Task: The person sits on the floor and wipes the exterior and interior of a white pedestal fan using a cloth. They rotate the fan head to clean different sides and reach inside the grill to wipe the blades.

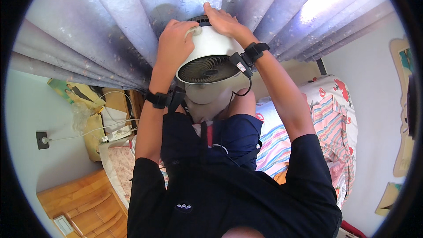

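Observation:
A white electric fan [214, 44] with a dark spiral front grille [206, 71] stands in front of my knees. Its round base [201, 94] shows below the head. My left hand [176, 41] is at the left side of the housing, with a small crumpled pale cloth or wipe [197, 31] pinched between thumb and fingers against the white shell. On the upper right of the housing, my right hand [222, 21] grips the shell near the black rear grille [200, 19], thumb raised. Both wrists wear black straps with small devices.
Patterned curtains [125, 16] hang right behind the fan. A bed with a striped cloth [330, 119] lies to the right. On the left are a power strip [119, 133], white cables, a wall socket [42, 139] and a wooden headboard [92, 205]. A black cable hangs from the right wrist device.

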Demonstrator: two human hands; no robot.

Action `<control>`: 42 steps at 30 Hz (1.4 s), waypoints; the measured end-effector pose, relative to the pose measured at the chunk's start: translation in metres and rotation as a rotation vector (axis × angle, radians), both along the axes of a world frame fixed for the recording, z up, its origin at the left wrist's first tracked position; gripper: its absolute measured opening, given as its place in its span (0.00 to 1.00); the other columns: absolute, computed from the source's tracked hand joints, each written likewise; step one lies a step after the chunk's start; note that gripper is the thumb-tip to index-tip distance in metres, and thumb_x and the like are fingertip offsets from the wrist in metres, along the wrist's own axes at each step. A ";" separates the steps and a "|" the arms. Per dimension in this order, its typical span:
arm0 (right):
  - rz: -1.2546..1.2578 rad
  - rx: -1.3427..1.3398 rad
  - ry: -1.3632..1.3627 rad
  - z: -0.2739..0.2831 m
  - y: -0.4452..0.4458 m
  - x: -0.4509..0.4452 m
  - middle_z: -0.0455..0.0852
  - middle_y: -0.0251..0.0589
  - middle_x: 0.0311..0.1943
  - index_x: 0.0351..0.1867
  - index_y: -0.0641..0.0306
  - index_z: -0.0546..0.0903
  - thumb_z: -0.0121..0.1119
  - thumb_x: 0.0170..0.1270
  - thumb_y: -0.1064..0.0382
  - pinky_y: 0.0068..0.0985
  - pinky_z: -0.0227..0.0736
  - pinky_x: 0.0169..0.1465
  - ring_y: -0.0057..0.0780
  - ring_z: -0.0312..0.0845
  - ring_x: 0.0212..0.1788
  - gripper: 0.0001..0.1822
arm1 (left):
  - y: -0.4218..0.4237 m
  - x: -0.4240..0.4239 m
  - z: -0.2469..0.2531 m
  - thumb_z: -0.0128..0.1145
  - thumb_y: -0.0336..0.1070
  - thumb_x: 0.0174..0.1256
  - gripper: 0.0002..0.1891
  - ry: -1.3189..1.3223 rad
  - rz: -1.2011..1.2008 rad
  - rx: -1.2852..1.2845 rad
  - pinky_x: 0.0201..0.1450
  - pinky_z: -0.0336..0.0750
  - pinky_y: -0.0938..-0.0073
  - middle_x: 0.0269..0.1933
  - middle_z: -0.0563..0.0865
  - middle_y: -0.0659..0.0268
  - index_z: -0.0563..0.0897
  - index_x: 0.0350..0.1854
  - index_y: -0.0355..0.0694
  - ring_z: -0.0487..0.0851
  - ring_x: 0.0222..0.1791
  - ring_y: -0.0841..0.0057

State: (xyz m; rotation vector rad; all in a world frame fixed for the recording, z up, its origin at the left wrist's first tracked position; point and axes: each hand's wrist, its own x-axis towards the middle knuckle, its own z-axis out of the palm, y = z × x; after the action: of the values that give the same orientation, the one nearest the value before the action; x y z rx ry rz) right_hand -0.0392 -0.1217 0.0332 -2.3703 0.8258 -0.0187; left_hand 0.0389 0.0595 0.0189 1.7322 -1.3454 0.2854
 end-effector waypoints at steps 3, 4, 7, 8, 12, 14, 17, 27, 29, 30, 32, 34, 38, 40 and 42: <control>-0.037 -0.051 -0.016 0.002 0.001 -0.004 0.59 0.59 0.76 0.78 0.56 0.62 0.15 0.72 0.26 0.61 0.31 0.79 0.58 0.45 0.80 0.47 | -0.013 -0.016 0.003 0.57 0.23 0.57 0.14 -0.035 0.023 -0.003 0.51 0.79 0.61 0.43 0.90 0.57 0.88 0.44 0.38 0.83 0.46 0.58; -0.039 -0.060 -0.022 0.002 -0.001 -0.006 0.59 0.59 0.76 0.78 0.55 0.62 0.16 0.72 0.26 0.61 0.31 0.79 0.58 0.46 0.80 0.47 | -0.015 -0.022 0.002 0.57 0.23 0.57 0.14 -0.046 0.023 -0.017 0.51 0.79 0.62 0.43 0.90 0.58 0.88 0.44 0.38 0.83 0.46 0.58; -0.024 -0.108 -0.027 -0.002 -0.001 -0.007 0.61 0.58 0.76 0.77 0.53 0.63 0.16 0.73 0.26 0.60 0.36 0.78 0.58 0.49 0.79 0.45 | -0.016 -0.022 -0.007 0.59 0.24 0.55 0.14 -0.065 0.048 -0.095 0.48 0.79 0.61 0.41 0.89 0.60 0.88 0.43 0.40 0.83 0.44 0.58; -0.014 -0.128 -0.026 -0.002 0.000 -0.007 0.62 0.57 0.75 0.77 0.52 0.63 0.16 0.73 0.26 0.59 0.38 0.78 0.59 0.51 0.78 0.45 | -0.013 -0.017 -0.011 0.59 0.25 0.55 0.14 -0.035 0.056 -0.104 0.48 0.79 0.61 0.41 0.88 0.60 0.88 0.44 0.40 0.83 0.44 0.57; 0.034 -0.195 0.009 -0.005 0.004 -0.003 0.66 0.56 0.74 0.75 0.52 0.67 0.22 0.74 0.31 0.57 0.42 0.77 0.57 0.55 0.77 0.41 | 0.010 -0.001 -0.029 0.59 0.26 0.57 0.14 0.100 0.113 -0.105 0.47 0.79 0.61 0.42 0.87 0.58 0.88 0.45 0.41 0.84 0.43 0.55; 0.055 -0.203 0.016 -0.005 -0.001 -0.002 0.68 0.55 0.73 0.74 0.52 0.68 0.26 0.74 0.35 0.59 0.41 0.77 0.57 0.57 0.76 0.38 | 0.024 0.006 -0.035 0.57 0.24 0.60 0.14 0.132 0.114 -0.108 0.45 0.79 0.66 0.42 0.86 0.54 0.88 0.47 0.37 0.86 0.41 0.56; 0.055 -0.131 0.027 -0.008 -0.013 -0.002 0.69 0.55 0.72 0.74 0.54 0.69 0.26 0.75 0.36 0.58 0.43 0.77 0.57 0.58 0.76 0.37 | 0.041 0.010 -0.054 0.57 0.24 0.60 0.14 0.246 0.147 -0.087 0.45 0.79 0.65 0.41 0.86 0.55 0.88 0.46 0.36 0.85 0.41 0.56; 0.073 -0.215 0.014 -0.018 -0.017 0.003 0.72 0.57 0.69 0.71 0.57 0.71 0.22 0.77 0.36 0.56 0.50 0.75 0.59 0.63 0.72 0.38 | 0.057 0.004 -0.122 0.59 0.26 0.61 0.11 0.485 0.292 -0.193 0.45 0.79 0.66 0.37 0.86 0.53 0.87 0.45 0.35 0.86 0.39 0.56; 0.054 -0.229 -0.024 -0.019 -0.017 0.003 0.73 0.58 0.68 0.71 0.57 0.72 0.22 0.77 0.35 0.55 0.51 0.75 0.59 0.64 0.71 0.38 | 0.057 0.008 -0.129 0.59 0.27 0.61 0.11 0.499 0.270 -0.185 0.45 0.79 0.66 0.37 0.86 0.53 0.87 0.45 0.35 0.86 0.39 0.56; 0.040 -0.229 -0.039 -0.023 -0.018 0.002 0.73 0.58 0.68 0.70 0.57 0.72 0.22 0.77 0.35 0.55 0.51 0.75 0.59 0.65 0.71 0.39 | 0.059 0.007 -0.124 0.60 0.27 0.61 0.11 0.509 0.256 -0.174 0.44 0.79 0.65 0.37 0.86 0.53 0.87 0.45 0.35 0.86 0.39 0.56; 0.039 -0.246 -0.031 -0.025 -0.025 0.004 0.74 0.58 0.67 0.70 0.57 0.73 0.22 0.76 0.35 0.55 0.52 0.74 0.59 0.66 0.70 0.38 | 0.058 0.008 -0.112 0.60 0.28 0.62 0.10 0.475 0.227 -0.176 0.44 0.79 0.65 0.37 0.86 0.53 0.87 0.44 0.35 0.86 0.38 0.55; 0.033 -0.253 -0.035 -0.027 -0.024 0.002 0.75 0.58 0.66 0.70 0.56 0.73 0.23 0.77 0.36 0.55 0.54 0.74 0.60 0.67 0.69 0.38 | 0.054 0.004 -0.089 0.62 0.29 0.61 0.10 0.437 0.188 -0.182 0.42 0.79 0.64 0.37 0.86 0.55 0.87 0.44 0.36 0.85 0.37 0.55; 0.034 -0.257 -0.031 -0.023 -0.023 0.003 0.76 0.58 0.65 0.69 0.57 0.74 0.22 0.77 0.35 0.54 0.55 0.73 0.60 0.67 0.69 0.38 | 0.037 -0.001 -0.057 0.64 0.28 0.62 0.08 0.331 0.116 -0.240 0.42 0.79 0.67 0.37 0.85 0.56 0.88 0.42 0.35 0.86 0.37 0.58; 0.038 -0.260 -0.034 -0.024 -0.029 0.000 0.77 0.58 0.64 0.68 0.58 0.74 0.22 0.77 0.35 0.53 0.55 0.73 0.59 0.67 0.69 0.39 | 0.025 -0.002 -0.045 0.64 0.28 0.61 0.08 0.295 0.093 -0.196 0.42 0.79 0.67 0.38 0.85 0.57 0.88 0.42 0.36 0.86 0.37 0.57; 0.033 -0.274 -0.031 -0.027 -0.026 0.001 0.77 0.58 0.64 0.68 0.58 0.75 0.22 0.77 0.34 0.51 0.57 0.73 0.58 0.68 0.69 0.39 | 0.017 0.000 -0.037 0.64 0.29 0.61 0.08 0.262 0.072 -0.171 0.43 0.79 0.65 0.39 0.85 0.59 0.87 0.42 0.38 0.85 0.38 0.55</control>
State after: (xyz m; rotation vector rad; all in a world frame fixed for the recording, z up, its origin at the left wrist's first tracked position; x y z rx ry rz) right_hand -0.0379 -0.1479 0.0065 -2.6323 0.8126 -0.1645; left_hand 0.0385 0.0767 -0.0182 1.6138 -1.0411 0.1997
